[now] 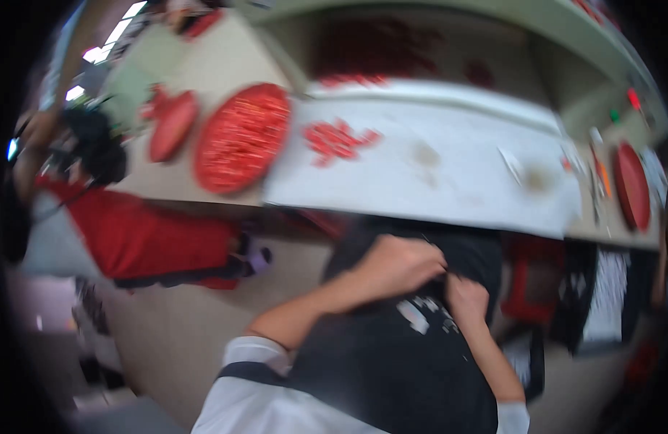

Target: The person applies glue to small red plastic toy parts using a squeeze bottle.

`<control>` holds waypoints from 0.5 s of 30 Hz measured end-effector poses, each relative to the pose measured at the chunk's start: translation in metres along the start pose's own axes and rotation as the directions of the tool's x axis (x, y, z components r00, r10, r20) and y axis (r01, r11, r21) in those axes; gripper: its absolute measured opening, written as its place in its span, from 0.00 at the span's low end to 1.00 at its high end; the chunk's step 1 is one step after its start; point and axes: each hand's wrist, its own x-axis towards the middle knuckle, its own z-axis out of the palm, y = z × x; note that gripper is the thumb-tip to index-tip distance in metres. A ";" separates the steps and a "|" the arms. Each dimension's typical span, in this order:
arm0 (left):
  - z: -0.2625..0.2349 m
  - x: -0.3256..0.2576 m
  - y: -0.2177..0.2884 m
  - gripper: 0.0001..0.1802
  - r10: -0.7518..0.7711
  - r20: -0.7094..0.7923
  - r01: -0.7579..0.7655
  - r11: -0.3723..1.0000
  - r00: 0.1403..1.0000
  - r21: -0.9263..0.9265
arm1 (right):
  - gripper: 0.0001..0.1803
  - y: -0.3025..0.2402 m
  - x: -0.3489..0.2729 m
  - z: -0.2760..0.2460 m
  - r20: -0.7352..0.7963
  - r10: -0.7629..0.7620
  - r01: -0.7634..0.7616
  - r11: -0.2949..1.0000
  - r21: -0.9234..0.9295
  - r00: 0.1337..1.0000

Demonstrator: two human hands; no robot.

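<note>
Both of my hands are over my lap, in front of a black apron [392, 362] with white printed marks. My left hand [406, 264] has its fingers curled closed and pointing right. Close beside it, lower and to the right, my right hand [468, 298] is also closed, its knuckles towards the left hand. Whatever sits between the fingers is dark, blurred or hidden, and I cannot make it out. Beyond the hands, a small pile of red pieces [337, 141] lies on a white sheet [450, 192] on the workbench.
An oval red tray [243, 137] full of small red pieces stands left of the sheet, with a smaller red dish [173, 126] beside it. At the right are slim tools [598, 184] and another red dish [631, 186]. A person in red trousers [153, 231] sits at the left.
</note>
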 end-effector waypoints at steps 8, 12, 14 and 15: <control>0.009 0.014 -0.008 0.05 -0.055 0.075 0.062 0.993 0.996 -0.097 | 0.09 0.007 -0.011 0.005 -0.135 0.082 -0.078 0.996 0.032 0.987; 0.016 0.012 -0.006 0.05 -0.048 0.060 0.054 0.994 0.997 -0.098 | 0.12 0.008 -0.016 0.004 0.007 0.191 -0.191 0.977 0.099 0.982; 0.016 0.009 -0.004 0.05 -0.072 0.062 0.077 0.993 0.996 -0.084 | 0.12 0.005 -0.023 -0.005 0.105 0.158 -0.170 0.979 0.115 0.982; 0.015 0.009 -0.003 0.05 -0.090 0.042 0.093 0.992 0.995 -0.081 | 0.12 0.003 -0.027 -0.013 0.107 0.159 -0.171 0.979 0.113 0.981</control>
